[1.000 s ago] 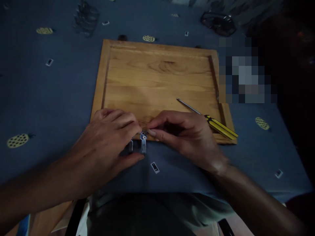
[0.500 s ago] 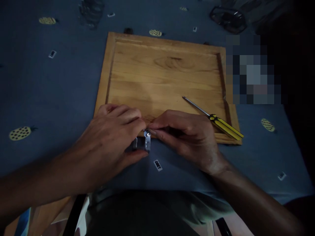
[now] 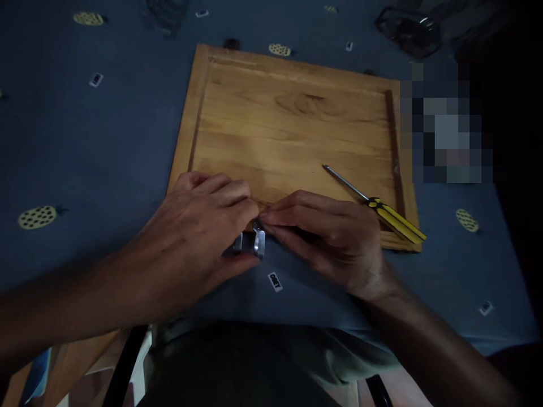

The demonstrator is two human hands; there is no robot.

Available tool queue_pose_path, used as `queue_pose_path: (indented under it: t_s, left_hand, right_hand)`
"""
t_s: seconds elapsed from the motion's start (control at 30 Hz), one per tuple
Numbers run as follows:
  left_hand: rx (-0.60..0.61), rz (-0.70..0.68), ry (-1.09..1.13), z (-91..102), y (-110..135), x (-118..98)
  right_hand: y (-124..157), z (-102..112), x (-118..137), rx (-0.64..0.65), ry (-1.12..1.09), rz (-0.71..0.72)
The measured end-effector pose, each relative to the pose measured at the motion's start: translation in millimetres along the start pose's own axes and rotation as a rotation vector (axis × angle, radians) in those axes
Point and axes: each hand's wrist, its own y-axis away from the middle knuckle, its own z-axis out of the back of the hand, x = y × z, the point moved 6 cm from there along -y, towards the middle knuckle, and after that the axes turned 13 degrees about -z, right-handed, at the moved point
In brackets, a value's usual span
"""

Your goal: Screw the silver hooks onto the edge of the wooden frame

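A framed wooden board (image 3: 292, 135) lies flat with its near edge towards me. My left hand (image 3: 207, 220) is closed at that edge, fingers over the wood and thumb underneath, around a small shiny metal bracket (image 3: 259, 244). The bracket sticks out past the near edge, partly covered by the fingers. My right hand (image 3: 335, 240) pinches thumb and fingertips together right beside the bracket's upper end; whatever is between them is hidden. On the board's right side rests a screwdriver (image 3: 392, 219) with a yellow and black handle, its tip pointing away to the left.
A dark blue tablecloth (image 3: 106, 141) with pineapple prints covers the table. Dark clear objects (image 3: 409, 34) stand at the far right, and another glassy item (image 3: 167, 14) at the far left. A blurred-out patch (image 3: 449, 130) sits right of the board.
The view has shifted slightly, so the board and screwdriver appear farther right. Both hands stay at the bracket, and the right fingertips now sit closer over its upper end.
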Motion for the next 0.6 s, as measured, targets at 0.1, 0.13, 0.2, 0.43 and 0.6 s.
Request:
queue_pose_path:
  t_s: [0.1,0.13,0.2,0.43,0.6]
  left_hand:
    - [-0.014,0.001,0.000,0.5,0,0]
    - [-0.018,-0.003,0.003,0.5,0,0]
    - [-0.025,-0.008,0.010,0.4,1,0]
    - [-0.040,-0.014,0.008,-0.2,1,0]
    - [-0.024,-0.011,-0.005,-1.0,1,0]
  right_hand:
    - [-1,2,3,-0.003,-0.043,-0.010]
    - [-2,4,3,-0.011,-0.065,-0.024]
    - [-2,7,1,-0.027,-0.107,-0.075]
    - [-4,12,-7,-0.009,-0.148,-0.111]
    - [-4,6,-7,-0.007,-0.084,-0.075]
